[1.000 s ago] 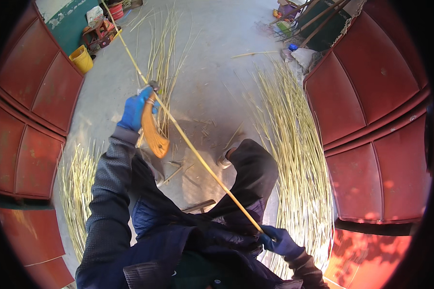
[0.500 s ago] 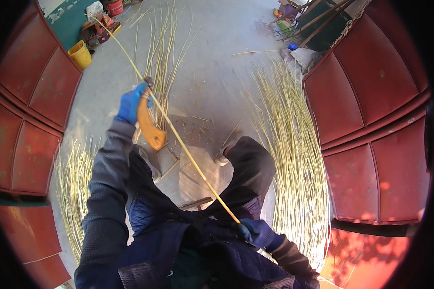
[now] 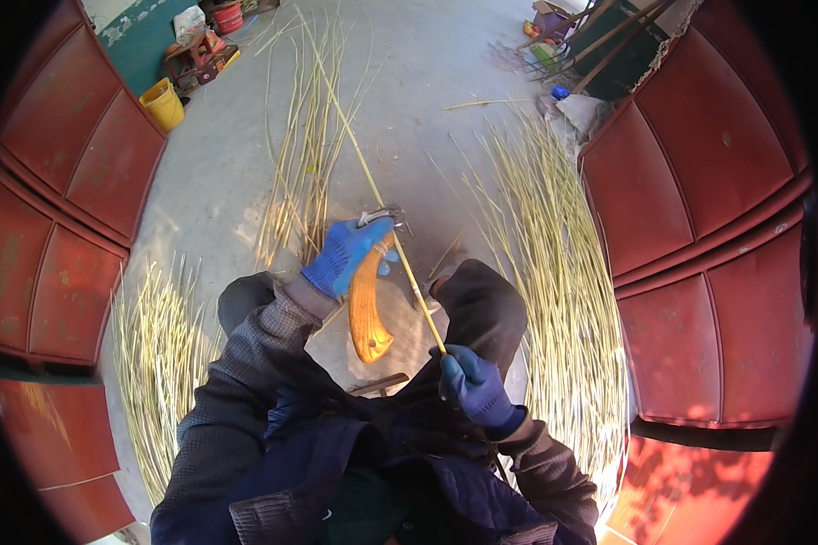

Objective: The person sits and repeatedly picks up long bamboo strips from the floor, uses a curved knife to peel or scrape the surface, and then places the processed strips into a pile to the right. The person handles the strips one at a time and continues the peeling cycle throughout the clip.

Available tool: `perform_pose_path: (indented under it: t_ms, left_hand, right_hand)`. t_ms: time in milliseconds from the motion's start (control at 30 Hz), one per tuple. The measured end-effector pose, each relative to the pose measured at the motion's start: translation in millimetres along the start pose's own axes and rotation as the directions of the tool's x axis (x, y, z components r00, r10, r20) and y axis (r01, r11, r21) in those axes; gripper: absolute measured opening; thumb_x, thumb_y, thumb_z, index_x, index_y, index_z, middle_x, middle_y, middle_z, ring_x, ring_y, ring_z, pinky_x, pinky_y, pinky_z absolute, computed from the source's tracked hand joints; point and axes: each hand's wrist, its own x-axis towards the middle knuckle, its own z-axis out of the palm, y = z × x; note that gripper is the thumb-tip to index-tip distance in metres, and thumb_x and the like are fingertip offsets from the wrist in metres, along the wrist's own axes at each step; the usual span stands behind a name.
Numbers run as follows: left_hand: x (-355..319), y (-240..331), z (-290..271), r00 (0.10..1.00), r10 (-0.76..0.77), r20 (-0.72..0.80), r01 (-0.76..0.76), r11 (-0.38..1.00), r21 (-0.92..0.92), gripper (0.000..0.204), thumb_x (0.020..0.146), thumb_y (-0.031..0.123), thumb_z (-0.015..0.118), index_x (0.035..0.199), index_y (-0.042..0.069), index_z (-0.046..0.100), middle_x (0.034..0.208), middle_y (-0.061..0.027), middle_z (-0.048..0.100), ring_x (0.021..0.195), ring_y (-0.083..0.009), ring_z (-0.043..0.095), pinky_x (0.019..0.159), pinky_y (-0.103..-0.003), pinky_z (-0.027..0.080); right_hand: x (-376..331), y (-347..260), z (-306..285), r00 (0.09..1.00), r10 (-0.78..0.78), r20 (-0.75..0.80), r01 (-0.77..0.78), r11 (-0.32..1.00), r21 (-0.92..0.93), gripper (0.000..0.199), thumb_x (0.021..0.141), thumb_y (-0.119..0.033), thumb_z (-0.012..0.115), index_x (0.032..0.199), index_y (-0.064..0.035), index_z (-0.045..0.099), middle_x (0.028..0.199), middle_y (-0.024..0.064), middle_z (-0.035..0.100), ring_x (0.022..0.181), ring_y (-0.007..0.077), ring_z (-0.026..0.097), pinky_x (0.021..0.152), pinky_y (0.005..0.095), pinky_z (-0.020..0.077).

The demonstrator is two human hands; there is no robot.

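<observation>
My left hand (image 3: 341,257), in a blue glove, is closed around a tool with a curved wooden handle (image 3: 365,313) and a small metal head (image 3: 382,216). One long pale stalk (image 3: 413,289) runs past the metal head and stretches away to the far floor. Whether the metal head bites on the stalk cannot be made out. The stalk's near end is gripped by my right hand (image 3: 482,389), also gloved in blue, in front of my right thigh. Both hands are over the gap between my knees.
A long heap of stalks (image 3: 563,300) lies to my right, a shorter heap (image 3: 159,391) to my left, and loose stalks (image 3: 300,173) ahead. Red panels (image 3: 691,163) stand along both sides. A yellow bucket (image 3: 162,104) is at far left; poles (image 3: 613,41) lean at far right.
My left hand with the tool has come nearer and to the right. My right hand has risen forward from beside my waist, and the stalk between the hands is shorter and steeper.
</observation>
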Motion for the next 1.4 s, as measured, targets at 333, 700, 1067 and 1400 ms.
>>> perform_pose_path:
  t_ms: [333,700,1067,1400]
  left_hand:
    - [77.6,40.0,-268.8,0.835,0.3,-0.461,-0.169,0.937,0.305,0.042,0.101,0.034,0.065,0.127,0.002,0.065,0.1,-0.0104,0.069,0.08,-0.0192,0.069,0.068,-0.03,0.058]
    - [13.1,57.1,-429.9,0.706,0.252,-0.662,-0.262,0.961,0.086,0.042,0.103,0.035,0.063,0.131,0.004,0.062,0.109,-0.0078,0.069,0.087,-0.0172,0.069,0.072,-0.028,0.057]
    - [24.5,-72.3,-222.7,0.98,-0.103,-0.168,0.112,0.993,0.043,0.045,0.105,0.038,0.059,0.138,0.007,0.06,0.102,0.0025,0.063,0.077,-0.0046,0.058,0.058,-0.02,0.045]
    - [52.8,-130.8,-175.2,0.885,-0.42,-0.204,0.465,0.827,0.316,0.039,0.102,0.04,0.062,0.128,0.011,0.067,0.077,0.002,0.061,0.057,-0.0072,0.052,0.054,-0.024,0.045]
  right_hand:
    - [-249.1,56.0,-36.4,0.985,-0.17,-0.009,0.12,0.729,-0.674,0.022,0.082,-0.006,0.072,0.102,-0.0064,0.063,0.065,0.0099,0.06,0.056,0.0318,0.059,0.05,0.0438,0.0448]
    - [-280.0,86.0,-69.5,0.967,0.11,-0.23,-0.246,0.643,-0.725,0.016,0.091,-0.004,0.06,0.107,-0.0054,0.064,0.074,0.0044,0.069,0.072,0.0286,0.065,0.074,0.0436,0.0496]
    - [-113.0,125.9,-116.8,0.888,-0.178,-0.423,-0.269,0.545,-0.794,0.01,0.092,-0.01,0.063,0.088,-0.0089,0.054,0.062,0.0135,0.059,0.059,0.0364,0.06,0.057,0.0489,0.044]
    - [-74.1,248.2,-112.8,0.859,-0.097,-0.503,-0.412,0.451,-0.791,0.008,0.092,-0.011,0.058,0.085,-0.0086,0.055,0.058,0.0082,0.06,0.051,0.031,0.06,0.052,0.0474,0.0446]
